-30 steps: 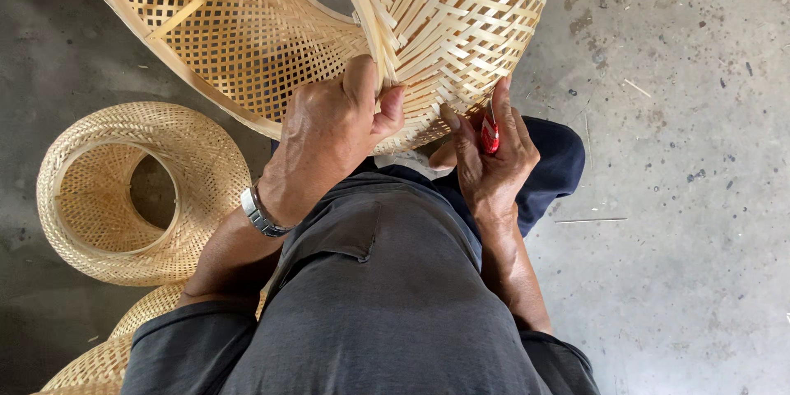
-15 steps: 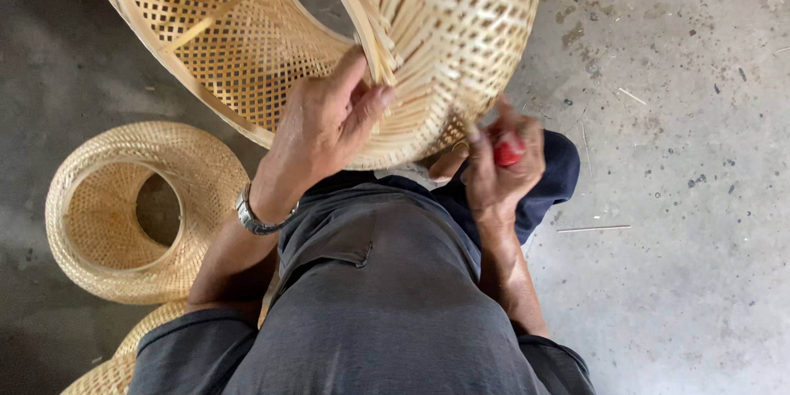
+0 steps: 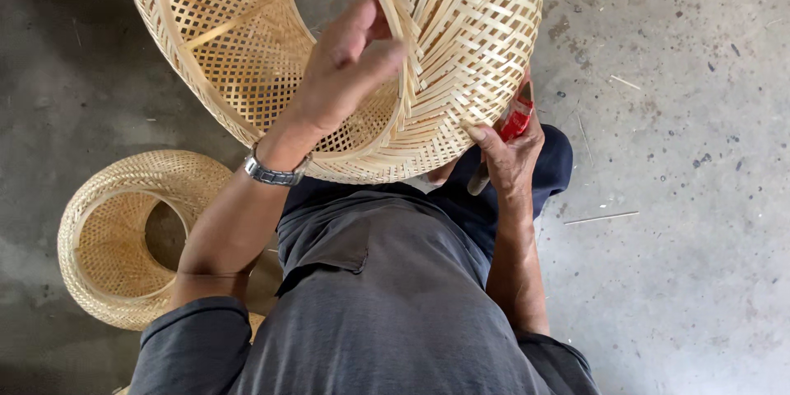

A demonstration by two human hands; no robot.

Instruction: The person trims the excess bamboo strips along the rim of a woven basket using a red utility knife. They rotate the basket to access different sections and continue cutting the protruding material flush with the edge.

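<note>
Seen from above, a seated person's left hand (image 3: 350, 66) has risen higher on the big woven basket (image 3: 461, 41) across the lap, fingers closed on its loose rim strips, while the right hand (image 3: 506, 156) stays under the wall, gripping a red-handled tool (image 3: 517, 119). The basket has tipped nearer. A finished woven ring (image 3: 123, 234) lies on the concrete floor (image 3: 683, 197) beside the left arm, with stray slivers about.
</note>
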